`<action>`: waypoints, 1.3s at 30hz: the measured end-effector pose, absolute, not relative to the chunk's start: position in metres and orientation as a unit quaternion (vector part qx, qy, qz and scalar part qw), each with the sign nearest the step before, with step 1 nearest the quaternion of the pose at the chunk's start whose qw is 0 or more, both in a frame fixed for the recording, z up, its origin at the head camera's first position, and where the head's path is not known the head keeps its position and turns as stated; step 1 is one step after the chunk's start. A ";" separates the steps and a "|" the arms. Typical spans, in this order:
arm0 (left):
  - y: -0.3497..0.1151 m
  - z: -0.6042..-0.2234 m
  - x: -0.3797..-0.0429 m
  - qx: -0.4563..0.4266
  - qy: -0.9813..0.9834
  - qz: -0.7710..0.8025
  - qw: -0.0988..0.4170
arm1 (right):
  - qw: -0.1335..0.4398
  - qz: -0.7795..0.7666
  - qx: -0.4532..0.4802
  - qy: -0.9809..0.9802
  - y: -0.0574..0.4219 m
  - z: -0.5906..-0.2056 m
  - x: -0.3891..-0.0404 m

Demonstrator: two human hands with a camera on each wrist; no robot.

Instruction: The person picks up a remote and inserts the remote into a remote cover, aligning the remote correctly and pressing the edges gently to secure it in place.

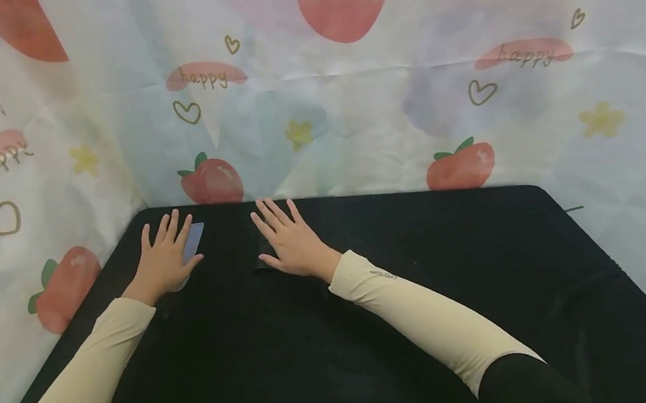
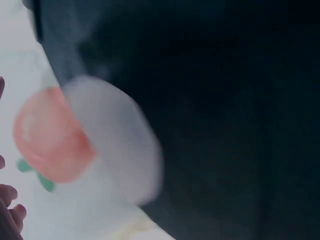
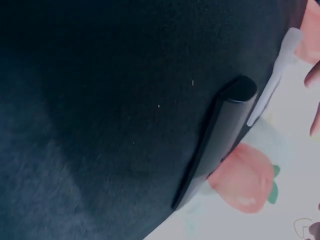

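My left hand (image 1: 163,261) is spread, fingers straight, above a flat pale grey-blue object (image 1: 194,236) that it partly hides. The left wrist view shows this as a blurred pale shape with rounded ends at the table's edge, with a few fingertips (image 2: 9,194) at the far left. To the right, my right hand (image 1: 297,244) is also spread flat, over a black object (image 1: 262,260) mostly covered in the head view. Seen from the right wrist, that is a long black case (image 3: 220,135) with a rounded end, beside fingertips (image 3: 313,76). Neither hand grips anything.
A black-covered table (image 1: 258,368) spreads beneath both arms. Its back and left edges meet a hanging cloth (image 1: 362,124) printed with strawberries, hearts and "happy". Behind the case, the right wrist view shows the slim pale object lying along the edge.
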State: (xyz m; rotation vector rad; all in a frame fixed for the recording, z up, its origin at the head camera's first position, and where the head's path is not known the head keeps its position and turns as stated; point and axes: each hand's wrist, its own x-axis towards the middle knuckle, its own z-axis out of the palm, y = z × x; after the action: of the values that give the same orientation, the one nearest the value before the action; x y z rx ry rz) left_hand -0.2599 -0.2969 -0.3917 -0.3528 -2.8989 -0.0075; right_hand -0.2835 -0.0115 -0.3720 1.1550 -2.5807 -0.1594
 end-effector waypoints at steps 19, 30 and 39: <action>-0.323 -0.410 -0.253 -0.109 -0.994 -0.014 0.022 | 0.043 -0.108 0.459 -0.881 -0.025 -0.396 -0.292; -0.316 -0.408 -0.248 -0.103 -0.992 -0.041 -0.052 | 0.006 -0.146 0.462 -0.875 -0.022 -0.404 -0.297; -0.306 -0.409 -0.247 -0.106 -0.990 -0.059 -0.077 | 0.001 -0.130 0.472 -0.872 -0.011 -0.401 -0.300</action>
State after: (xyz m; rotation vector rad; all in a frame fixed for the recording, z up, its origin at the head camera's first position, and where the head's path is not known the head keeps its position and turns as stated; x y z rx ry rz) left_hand -0.2469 -0.3057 -0.4095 -0.3492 -3.2713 -0.1966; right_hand -0.3004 -0.0109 -0.4009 1.4828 -2.7378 -0.4091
